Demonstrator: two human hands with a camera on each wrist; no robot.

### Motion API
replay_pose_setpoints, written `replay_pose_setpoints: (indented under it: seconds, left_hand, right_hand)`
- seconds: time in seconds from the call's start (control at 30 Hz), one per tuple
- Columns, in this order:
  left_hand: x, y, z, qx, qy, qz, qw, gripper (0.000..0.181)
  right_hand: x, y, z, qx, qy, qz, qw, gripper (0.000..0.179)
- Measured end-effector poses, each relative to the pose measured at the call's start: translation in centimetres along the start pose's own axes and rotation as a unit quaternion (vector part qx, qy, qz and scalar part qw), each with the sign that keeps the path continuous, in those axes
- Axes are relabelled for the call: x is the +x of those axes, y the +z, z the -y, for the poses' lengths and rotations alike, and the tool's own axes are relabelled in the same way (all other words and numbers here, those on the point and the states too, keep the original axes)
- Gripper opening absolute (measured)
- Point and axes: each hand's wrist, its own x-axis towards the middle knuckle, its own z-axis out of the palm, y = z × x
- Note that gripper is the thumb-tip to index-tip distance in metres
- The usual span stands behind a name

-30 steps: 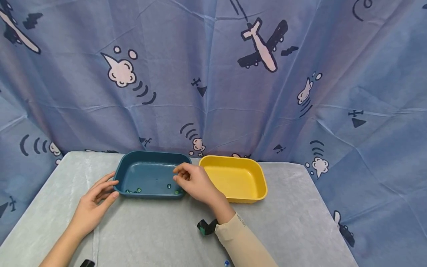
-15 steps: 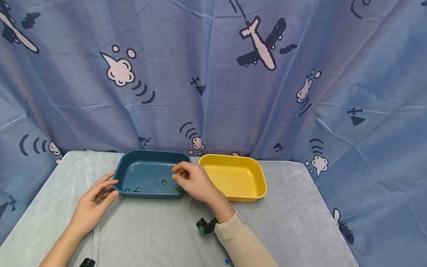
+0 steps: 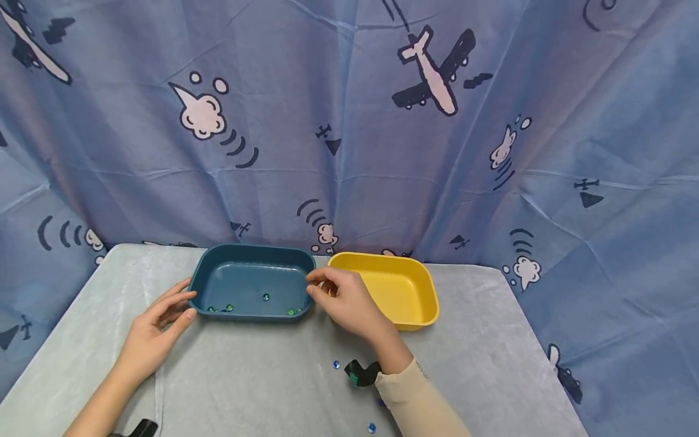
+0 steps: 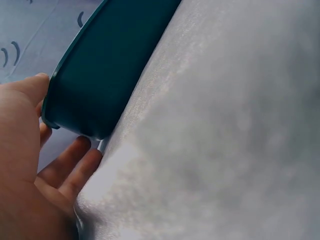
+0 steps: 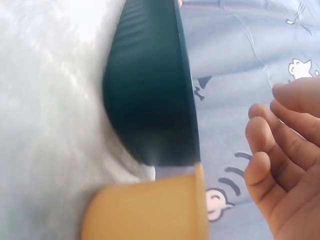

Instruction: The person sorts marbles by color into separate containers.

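At the left end of the dark teal bin (image 3: 248, 252), my left hand (image 3: 155, 332) touches the rim with extended fingers. The left wrist view has the thumb (image 4: 35, 86) against the rim and two fingers low by the bin's outer wall. Small glassy marbles lie inside: one near the middle (image 3: 266, 297), a green one (image 3: 291, 312) at the right front, several more at the left front. My right hand (image 3: 349, 303) hovers over the side-by-side bins' adjoining ends, fingers loosely bent. No object shows between its fingers in the right wrist view.
A yellow bin (image 3: 404, 297) stands right of the teal one, partly behind my right hand. Two blue marbles lie on the pale cloth-covered table (image 3: 251, 376), one nearer the bins (image 3: 335, 364), one at the front (image 3: 372, 428). A patterned curtain (image 3: 273, 121) hangs behind.
My right hand has moved right, off the teal bin's right part. One marble inside shifted slightly left and back. A blue marble on the table came into view. My left hand stays put.
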Motion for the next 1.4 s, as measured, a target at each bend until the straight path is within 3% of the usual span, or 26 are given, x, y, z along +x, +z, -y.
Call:
replay_pose_setpoints:
  seconds: [0.23, 0.5, 0.6, 0.77, 1.0, 1.07, 1.17, 1.3, 1.4]
  left_hand:
    - [0.5, -0.1, -1.3, 0.014, 0.004, 0.014, 0.9998, 0.04]
    - [1.0, -0.4, -4.6, 0.104, -0.015, 0.058, 0.9928, 0.047]
    - [1.2, 0.1, -6.0, 0.129, 0.021, 0.055, 0.9899, 0.047]
    - [1.3, 2.0, -8.4, 0.171, 0.111, 0.011, 0.9789, 0.046]
    - [-0.3, 7.4, -11.6, 0.179, 0.192, -0.025, 0.9646, 0.025]
    - [-1.1, 9.2, -12.5, 0.179, 0.209, -0.01, 0.9614, 0.025]
    - [-2.2, 11.7, -13.7, 0.172, 0.218, 0.036, 0.96, 0.024]
    - [-3.2, 14.5, -15.1, 0.151, 0.16, 0.142, 0.965, 0.027]
    - [-3.4, 16.3, -15.1, 0.14, 0.12, 0.2, 0.9622, 0.029]
  right_hand:
    - [-1.9, -2.0, -0.1, -0.039, 0.015, -0.008, 0.9991, 0.018]
    - [-4.7, -5.2, -1.6, -0.078, 0.019, -0.044, 0.9957, 0.027]
    - [-5.8, -6.5, -2.4, -0.096, 0.026, -0.071, 0.9924, 0.028]
    - [-7.3, -8.4, -3.8, -0.108, 0.033, -0.109, 0.9876, 0.028]
    - [-9.2, -10.2, -5.7, -0.134, 0.051, -0.135, 0.9805, 0.03]
    - [-9.7, -10.6, -6.2, -0.144, 0.064, -0.134, 0.9785, 0.034]
    - [-10.4, -11.2, -7.0, -0.153, 0.087, -0.132, 0.9755, 0.041]
    - [-11.3, -11.9, -8.2, -0.15, 0.117, -0.136, 0.9723, 0.05]
    - [-11.9, -11.9, -9.4, -0.135, 0.132, -0.148, 0.9709, 0.053]
